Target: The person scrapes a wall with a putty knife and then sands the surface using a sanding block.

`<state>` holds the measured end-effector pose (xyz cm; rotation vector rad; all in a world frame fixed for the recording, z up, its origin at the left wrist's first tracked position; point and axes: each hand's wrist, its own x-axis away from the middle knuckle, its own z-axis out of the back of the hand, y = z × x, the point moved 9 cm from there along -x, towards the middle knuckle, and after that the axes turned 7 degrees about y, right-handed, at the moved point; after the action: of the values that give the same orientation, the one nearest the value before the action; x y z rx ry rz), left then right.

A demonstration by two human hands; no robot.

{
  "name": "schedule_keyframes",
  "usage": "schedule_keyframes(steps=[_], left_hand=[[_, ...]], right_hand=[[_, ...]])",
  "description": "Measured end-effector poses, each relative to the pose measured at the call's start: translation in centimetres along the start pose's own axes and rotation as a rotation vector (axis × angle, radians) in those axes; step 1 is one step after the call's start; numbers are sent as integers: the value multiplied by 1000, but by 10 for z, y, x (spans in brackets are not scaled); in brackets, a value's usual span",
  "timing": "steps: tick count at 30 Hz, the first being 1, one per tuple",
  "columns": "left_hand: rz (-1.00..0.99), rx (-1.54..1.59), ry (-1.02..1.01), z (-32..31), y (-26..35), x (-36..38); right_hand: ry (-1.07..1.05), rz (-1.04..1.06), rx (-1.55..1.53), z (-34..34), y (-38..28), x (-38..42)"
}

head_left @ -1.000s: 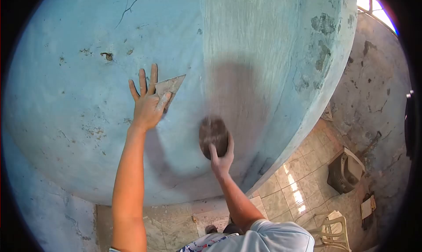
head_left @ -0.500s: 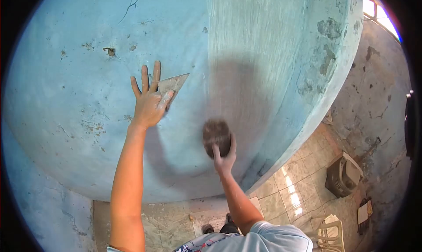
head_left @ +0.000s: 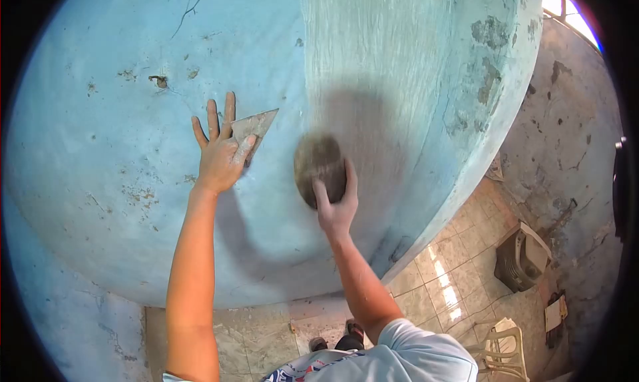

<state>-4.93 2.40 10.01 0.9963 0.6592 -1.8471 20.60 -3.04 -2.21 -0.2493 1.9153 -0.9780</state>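
Note:
My left hand [head_left: 221, 161] is against the blue wall [head_left: 256, 202], three fingers spread upward. Between its thumb and palm it grips a scraper [head_left: 256, 125] with a flat triangular metal blade pointing up and right. To the right, my right hand [head_left: 338, 212] holds a dark brown oval pad [head_left: 318, 157], thumb across its face and fingers along its right edge. Motion blurs the pad, and I cannot tell what it is made of. It overlaps the border between plain blue paint and a paler, streaked strip [head_left: 373, 42].
A metal stub [head_left: 158, 81] sticks out of the wall at upper left. Peeling patches [head_left: 490, 32] mark the wall near its right edge. On the tiled floor [head_left: 416, 279] stand a dark grey boxy object [head_left: 521, 259] and a cream plastic chair [head_left: 504, 349].
My right hand has moved the oval pad upward and slightly left across the wall. My left hand keeps its grip on the scraper; the view has shifted a little.

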Motion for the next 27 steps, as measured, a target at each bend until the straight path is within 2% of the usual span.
schedule_keyframes(steps=[1, 4, 5, 7, 9, 14, 20, 23, 27], left_hand=[[0, -2, -2, 0, 1, 0], [38, -18, -101, 2, 1, 0], [28, -3, -75, 2, 3, 0], [7, 20, -11, 4, 3, -1], [1, 17, 5, 1, 1, 0], [-12, 6, 29, -2, -2, 2], [1, 16, -5, 4, 4, -1], [-22, -13, 31, 2, 2, 0], [-6, -25, -20, 2, 2, 0]], right_hand=[[30, 77, 21, -6, -19, -18], [29, 65, -79, -16, -42, -46], [25, 78, -28, -13, -37, -40], [18, 111, 65, -4, -11, -15], [-27, -79, 48, 13, 39, 32], [-26, -192, 56, 52, 104, 123], [-19, -209, 10, 9, 14, 42], [-24, -203, 22, 13, 27, 49], [-53, -243, 68, 48, 85, 109]])
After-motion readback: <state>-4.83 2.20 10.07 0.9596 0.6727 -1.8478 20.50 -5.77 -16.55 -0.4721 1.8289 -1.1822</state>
